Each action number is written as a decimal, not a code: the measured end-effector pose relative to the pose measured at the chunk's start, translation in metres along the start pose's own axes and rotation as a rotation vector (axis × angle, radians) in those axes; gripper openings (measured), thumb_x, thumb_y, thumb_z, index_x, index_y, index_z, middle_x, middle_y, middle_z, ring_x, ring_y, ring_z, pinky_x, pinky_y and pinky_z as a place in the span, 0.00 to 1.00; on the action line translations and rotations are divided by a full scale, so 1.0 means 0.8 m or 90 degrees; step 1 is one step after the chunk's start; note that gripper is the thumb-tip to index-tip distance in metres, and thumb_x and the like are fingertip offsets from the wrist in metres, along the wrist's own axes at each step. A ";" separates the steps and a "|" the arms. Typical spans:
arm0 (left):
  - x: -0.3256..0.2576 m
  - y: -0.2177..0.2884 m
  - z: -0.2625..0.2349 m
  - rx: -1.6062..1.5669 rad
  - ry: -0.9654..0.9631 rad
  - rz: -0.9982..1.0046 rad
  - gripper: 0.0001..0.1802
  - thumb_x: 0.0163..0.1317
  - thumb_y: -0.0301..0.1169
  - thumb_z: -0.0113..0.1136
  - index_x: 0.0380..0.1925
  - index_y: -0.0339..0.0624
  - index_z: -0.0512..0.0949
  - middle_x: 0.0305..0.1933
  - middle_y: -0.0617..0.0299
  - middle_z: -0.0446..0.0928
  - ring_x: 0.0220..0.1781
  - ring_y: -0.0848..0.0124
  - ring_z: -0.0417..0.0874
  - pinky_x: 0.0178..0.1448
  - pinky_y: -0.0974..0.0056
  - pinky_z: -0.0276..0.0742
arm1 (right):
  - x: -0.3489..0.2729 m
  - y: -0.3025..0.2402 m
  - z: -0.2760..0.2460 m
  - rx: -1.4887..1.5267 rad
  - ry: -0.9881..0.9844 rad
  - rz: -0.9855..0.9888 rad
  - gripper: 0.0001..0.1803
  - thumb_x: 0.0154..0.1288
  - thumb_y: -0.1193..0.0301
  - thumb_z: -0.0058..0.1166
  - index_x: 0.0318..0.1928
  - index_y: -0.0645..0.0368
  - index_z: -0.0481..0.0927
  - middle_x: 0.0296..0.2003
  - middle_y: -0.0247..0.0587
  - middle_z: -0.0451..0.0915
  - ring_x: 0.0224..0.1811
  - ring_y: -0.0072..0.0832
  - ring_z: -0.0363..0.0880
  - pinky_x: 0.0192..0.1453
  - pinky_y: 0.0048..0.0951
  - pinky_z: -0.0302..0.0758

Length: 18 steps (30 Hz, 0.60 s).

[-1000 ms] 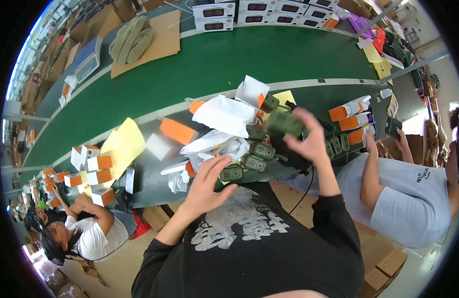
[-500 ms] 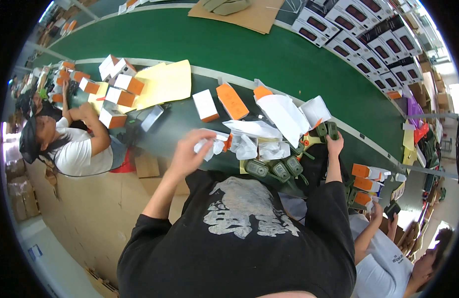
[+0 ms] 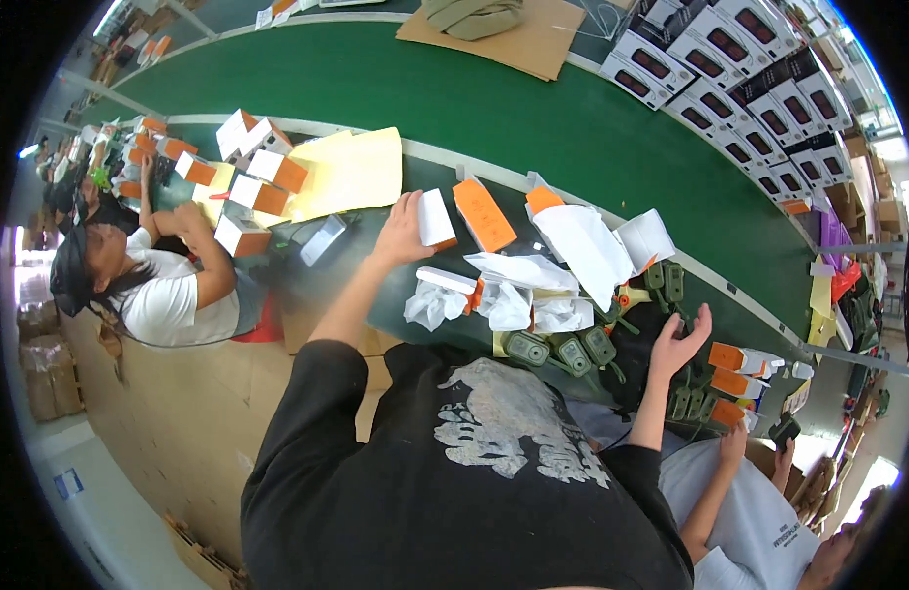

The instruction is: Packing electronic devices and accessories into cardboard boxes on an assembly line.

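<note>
My left hand [image 3: 403,234] is at the left side of a small white box with an orange end [image 3: 436,218], its fingers and thumb closed around that side. Beside it an orange box [image 3: 485,214] lies on the dark table. My right hand [image 3: 676,346] is raised with fingers spread and nothing in it, over a black bag [image 3: 639,339]. Dark green handheld devices [image 3: 665,281] lie beyond that hand, and several more green devices [image 3: 573,352] are in front of my chest. Opened boxes with crumpled white paper [image 3: 504,303] sit between my hands.
A green conveyor belt [image 3: 454,108] runs beyond the table's pale rail. Yellow sheets [image 3: 351,177] and more white and orange boxes [image 3: 268,182] are at left, near a seated person [image 3: 164,290]. Another person [image 3: 745,501] works at right. White boxes [image 3: 740,88] are stacked far right.
My left hand has moved from the crumpled paper up to the white box. My right hand has let go of a green device and drawn back, its fingers spreading. The view has shifted slightly.
</note>
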<state>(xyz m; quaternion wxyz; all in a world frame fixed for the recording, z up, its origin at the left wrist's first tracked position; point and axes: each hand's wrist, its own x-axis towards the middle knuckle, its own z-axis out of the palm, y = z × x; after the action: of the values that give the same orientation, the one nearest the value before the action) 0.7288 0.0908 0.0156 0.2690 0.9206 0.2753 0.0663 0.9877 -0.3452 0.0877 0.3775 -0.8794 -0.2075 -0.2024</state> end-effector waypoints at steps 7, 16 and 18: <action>-0.031 0.088 -0.071 -0.103 0.251 -0.116 0.51 0.43 0.52 0.78 0.57 0.28 0.66 0.55 0.45 0.70 0.58 0.53 0.71 0.63 0.54 0.66 | -0.062 -0.161 -0.007 0.204 -0.202 -0.150 0.15 0.50 0.80 0.59 0.42 0.61 0.80 0.44 0.47 0.81 0.48 0.43 0.79 0.55 0.39 0.73; -0.110 0.299 -0.101 -0.545 0.150 0.103 0.66 0.41 0.43 0.78 0.72 0.38 0.42 0.71 0.50 0.52 0.72 0.57 0.56 0.73 0.52 0.53 | -0.049 -0.260 0.008 0.395 -0.198 -0.259 0.52 0.41 0.61 0.74 0.67 0.59 0.60 0.65 0.54 0.62 0.64 0.55 0.63 0.64 0.53 0.63; -0.119 0.321 -0.097 -0.648 0.055 0.095 0.64 0.45 0.47 0.76 0.72 0.40 0.41 0.70 0.52 0.53 0.71 0.58 0.58 0.71 0.54 0.55 | -0.056 -0.252 0.003 0.239 -0.146 -0.271 0.57 0.40 0.62 0.74 0.70 0.57 0.55 0.59 0.54 0.68 0.59 0.51 0.69 0.60 0.48 0.68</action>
<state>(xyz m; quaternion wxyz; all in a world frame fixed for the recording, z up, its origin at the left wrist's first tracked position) 0.7489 -0.1065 0.2203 0.6660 0.6863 0.1528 0.2491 0.8466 -0.2262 0.1801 0.4569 -0.7481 -0.4621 -0.1343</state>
